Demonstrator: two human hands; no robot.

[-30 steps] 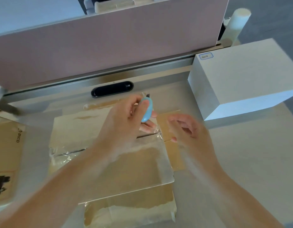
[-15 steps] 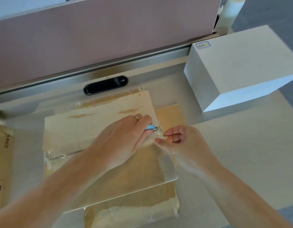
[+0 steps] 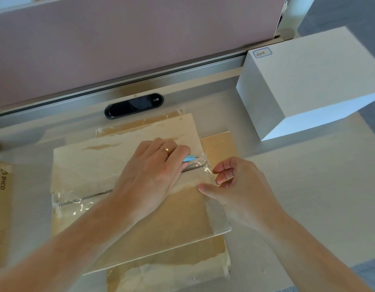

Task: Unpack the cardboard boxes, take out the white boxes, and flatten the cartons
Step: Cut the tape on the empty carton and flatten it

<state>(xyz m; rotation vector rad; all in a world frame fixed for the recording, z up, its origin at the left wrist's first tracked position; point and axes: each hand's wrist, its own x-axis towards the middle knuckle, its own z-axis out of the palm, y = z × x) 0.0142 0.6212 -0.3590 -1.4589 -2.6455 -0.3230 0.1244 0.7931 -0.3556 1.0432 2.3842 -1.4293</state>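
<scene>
The task is looking partly done. 1 white box is standing on the worktop at the far right, already out of its packing. A brown printed carton is lying at the left edge, seemingly flat, though most of it is out of view.

The carton now in hand is lying in the middle of the worktop, broad face up, with clear tape over its seam. That seam is not yet slit along its length, so the cutting and final flattening are probably left. Whether anything is inside cannot be told.

The seam is giving the carton its long line, running from the left, slightly nearer, to the right, slightly farther.

The left hand is gripping a blue cutter near the seam's right end, tip pointing right along it. The right hand is sitting at the carton's right edge with fingers half curled and thumb touching the edge. Whether it is pinching the crumpled tape end cannot be told.
</scene>
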